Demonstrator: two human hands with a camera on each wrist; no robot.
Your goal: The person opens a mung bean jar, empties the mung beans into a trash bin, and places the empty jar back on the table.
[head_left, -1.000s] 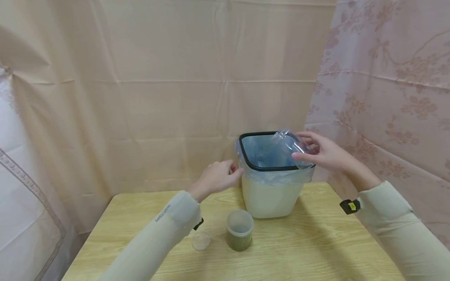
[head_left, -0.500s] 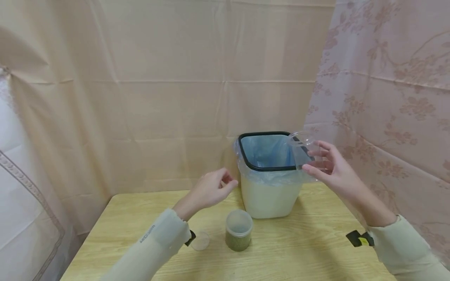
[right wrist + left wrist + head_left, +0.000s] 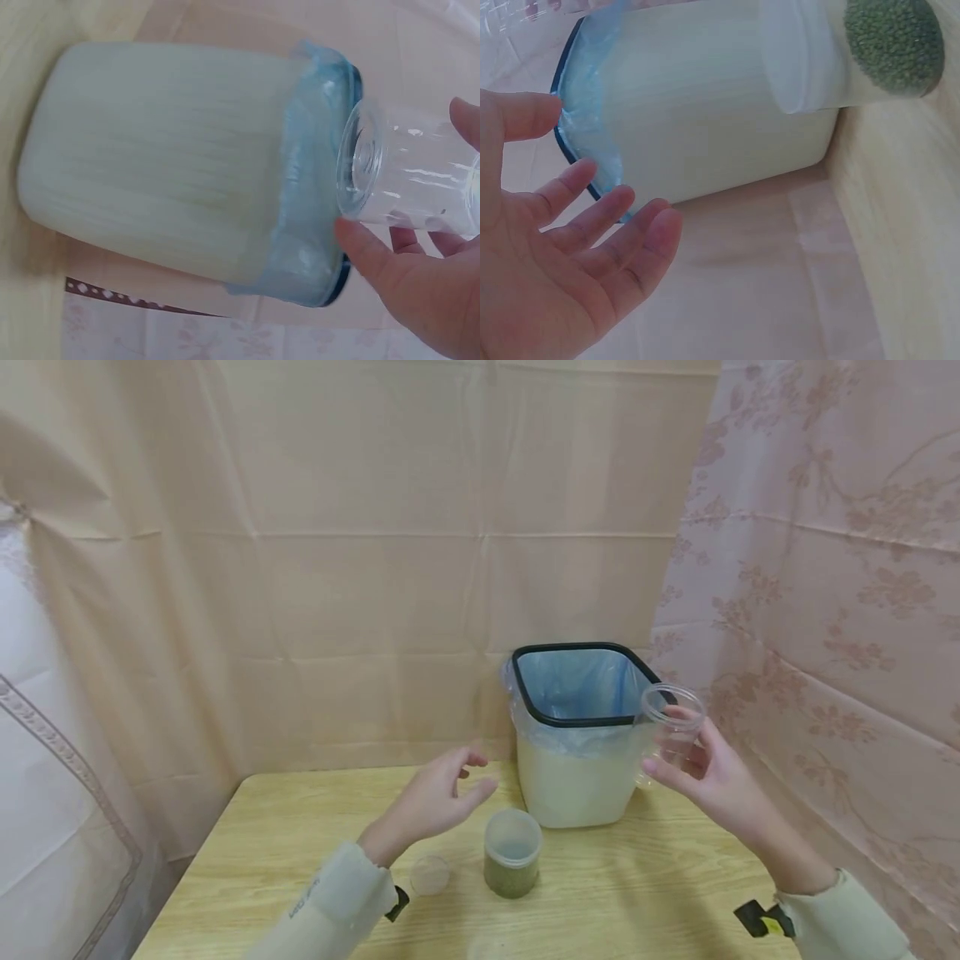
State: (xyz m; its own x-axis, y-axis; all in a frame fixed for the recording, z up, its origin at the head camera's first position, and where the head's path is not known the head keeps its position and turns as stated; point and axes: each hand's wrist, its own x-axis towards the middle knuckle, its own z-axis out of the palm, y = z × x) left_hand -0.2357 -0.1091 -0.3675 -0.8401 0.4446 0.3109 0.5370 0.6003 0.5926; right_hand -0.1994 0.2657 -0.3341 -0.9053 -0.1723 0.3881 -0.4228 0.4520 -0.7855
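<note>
- Right hand (image 3: 712, 777): fingers and thumb curled round a clear plastic jar (image 3: 420, 165). The jar is raised above the table at the right-hand side of the waste bin; in the head view a ringed end is uppermost. Contact between jar and bin cannot be told.
- Left hand (image 3: 431, 797): raised over the table, thumb and fingers apart and gently bent, well apart from the right hand.
- Grain jar (image 3: 512, 853): standing upright on the table, near the left hand; small green grains fill its lower part, below a whitish, translucent upper section.
- Clear disc (image 3: 430, 876): flat on the table, left of the grain jar.
- Waste bin (image 3: 573, 781): cream body standing behind and to the right of the grain jar, with a black rim (image 3: 592, 722) and a translucent blue liner (image 3: 570, 681) folded over the outside.
- Table (image 3: 300, 843): pale wood-grain top.
- Background: creased beige cloth (image 3: 360, 610) behind; pink floral cloth (image 3: 847, 610) on the right.
</note>
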